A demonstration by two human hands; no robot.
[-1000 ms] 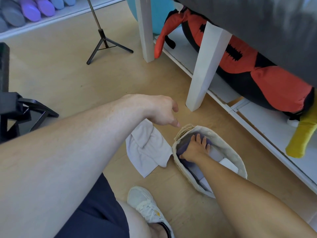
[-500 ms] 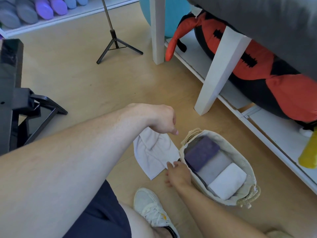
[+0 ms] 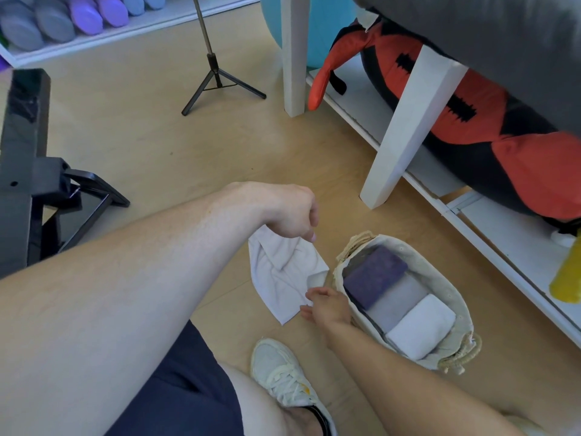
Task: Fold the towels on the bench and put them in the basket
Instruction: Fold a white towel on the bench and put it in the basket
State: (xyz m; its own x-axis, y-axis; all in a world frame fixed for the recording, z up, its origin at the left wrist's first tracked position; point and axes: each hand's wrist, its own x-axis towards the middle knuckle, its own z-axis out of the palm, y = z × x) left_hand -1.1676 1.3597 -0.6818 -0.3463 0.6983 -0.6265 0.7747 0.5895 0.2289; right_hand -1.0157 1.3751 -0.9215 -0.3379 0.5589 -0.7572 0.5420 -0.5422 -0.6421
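Basket [image 3: 462,313] on the floor beside the white bench leg [image 3: 405,127], holding three folded towels. Unfolded pale towel [image 3: 283,278] just left of the basket. Left hand [image 3: 292,212] hangs above the towel, fingers loosely curled, grip empty; right hand [image 3: 328,305] pinches the towel's near edge. Step: retrieval; next, lifting for folding. Open floor left of the basket.

A crumpled pale towel [image 3: 284,278] lies on the floor beside the basket [image 3: 459,297], which holds seemingly 3 folded towels [image 3: 396,297].
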